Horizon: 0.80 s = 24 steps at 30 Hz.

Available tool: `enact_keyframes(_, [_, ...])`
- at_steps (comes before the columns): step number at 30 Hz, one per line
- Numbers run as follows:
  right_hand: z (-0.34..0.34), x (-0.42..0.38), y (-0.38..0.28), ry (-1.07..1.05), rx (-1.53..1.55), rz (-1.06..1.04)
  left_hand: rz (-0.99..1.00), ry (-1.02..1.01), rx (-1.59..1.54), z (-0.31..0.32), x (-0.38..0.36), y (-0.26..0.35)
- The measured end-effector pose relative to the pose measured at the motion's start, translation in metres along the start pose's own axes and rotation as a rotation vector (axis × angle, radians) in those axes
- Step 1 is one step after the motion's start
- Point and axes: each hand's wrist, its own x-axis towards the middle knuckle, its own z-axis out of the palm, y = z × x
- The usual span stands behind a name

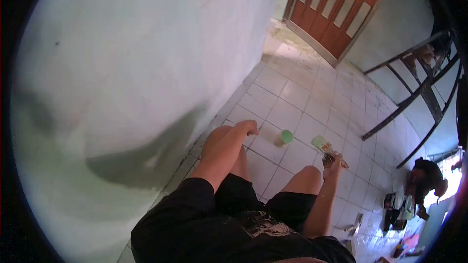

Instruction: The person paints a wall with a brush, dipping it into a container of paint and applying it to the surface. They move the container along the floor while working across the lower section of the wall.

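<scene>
Head view: the person sits or crouches on the tiled floor (292, 112), bare knees up, close beside a pale wall (136, 53). The left hand (249, 127) rests past the left knee with its fingers curled in; it seems to hold nothing, though the palm side is hidden. The right hand (334, 159) is closed around a small dark thing that I cannot make out, just below a pale packet (322, 143) with printed colour on it; whether hand and packet touch is unclear. A cup (284, 138) with a green top stands upright on the floor between the two hands, apart from both.

As I judge it, the work looks early: the cup is untouched, and only the right hand has taken anything up. A red door (336, 9) stands at the far end, and another person (426, 178) crouches over pots at right.
</scene>
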Motion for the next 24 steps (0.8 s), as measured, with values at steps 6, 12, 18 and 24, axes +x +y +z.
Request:
enact_keyframes(6, [-0.023, -0.034, -0.010, 0.122, 0.027, -0.079, 0.169, -0.017, -0.009, 0.010, 0.049, 0.016])
enact_keyframes(12, [0.032, -0.012, -0.077, 0.083, -0.217, -0.239, 0.224, 0.144, -0.196, 0.033, 0.082, 0.009])
enact_keyframes(18, [0.133, 0.033, -0.187, -0.109, -1.615, -1.181, 0.094, 0.068, -0.254, 0.034, 0.095, 0.030])
enact_keyframes(24, [0.224, 0.093, -0.171, -0.493, -0.731, -0.560, 0.002, 0.107, -0.204, 0.044, 0.136, 0.008])
